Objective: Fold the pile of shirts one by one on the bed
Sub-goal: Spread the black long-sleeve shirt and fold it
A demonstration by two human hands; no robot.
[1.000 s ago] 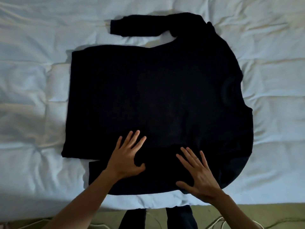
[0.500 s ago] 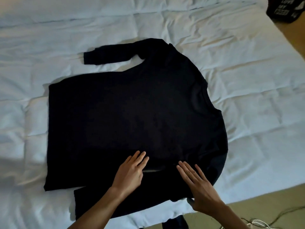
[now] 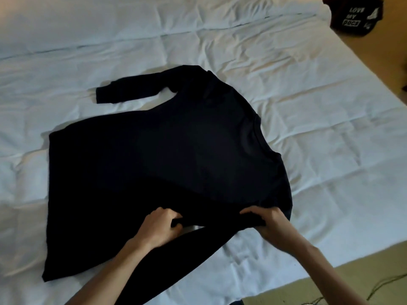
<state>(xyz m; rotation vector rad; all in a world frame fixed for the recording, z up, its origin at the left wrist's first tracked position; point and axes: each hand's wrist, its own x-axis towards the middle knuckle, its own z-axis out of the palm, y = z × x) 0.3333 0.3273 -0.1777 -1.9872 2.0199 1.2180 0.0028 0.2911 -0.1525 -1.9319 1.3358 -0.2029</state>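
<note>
A black long-sleeved shirt (image 3: 167, 164) lies spread flat on a bed's white sheet (image 3: 308, 119), its collar toward the sheet's right edge and its hem toward the left. The person's left hand (image 3: 161, 225) and right hand (image 3: 267, 221) each grip the shirt's near side, fingers curled round a gathered ridge of fabric beside the near sleeve (image 3: 176, 260), which runs diagonally down toward the near edge of the sheet. The far sleeve (image 3: 132, 93) lies extended beyond the shirt's body, toward the head of the sheet.

The step in hand appears to be the first lengthwise fold, bringing the near side and sleeve over the body. Done well, both hands would likely lift together and keep the gripped edge taut and level, laying it parallel to the shirt's far side so no crease forms beneath; the trailing sleeve should be carried along rather than dragged.

Counted: 1 shirt on the sheet, 2 sleeves, 2 hands. 1 further dark garment with white lettering (image 3: 356, 17) sits past the sheet's far right corner; whether it is a single shirt or the pile cannot be told.
</note>
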